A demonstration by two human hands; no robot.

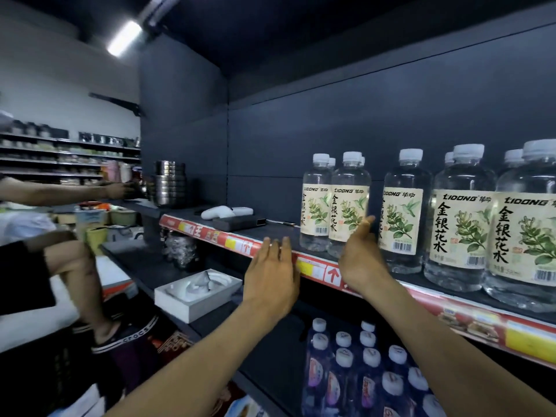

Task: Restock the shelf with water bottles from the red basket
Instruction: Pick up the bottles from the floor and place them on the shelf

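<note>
Left hand [270, 278]: fingers straight, slightly apart, tips at shelf edge [316, 270].
Right hand [359, 257]: fingers straight, tips beside water bottle [349, 203] label; contact unclear.

Stacked steel tins [170, 182] stand far left; a white foam box [197, 293] sits lower down.

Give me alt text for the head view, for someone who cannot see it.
Two open hands reach to a dark shop shelf: the left hand at its red price strip, the right hand beside a row of labelled water bottles. Lower down stands a pack of white-capped bottles.
</note>
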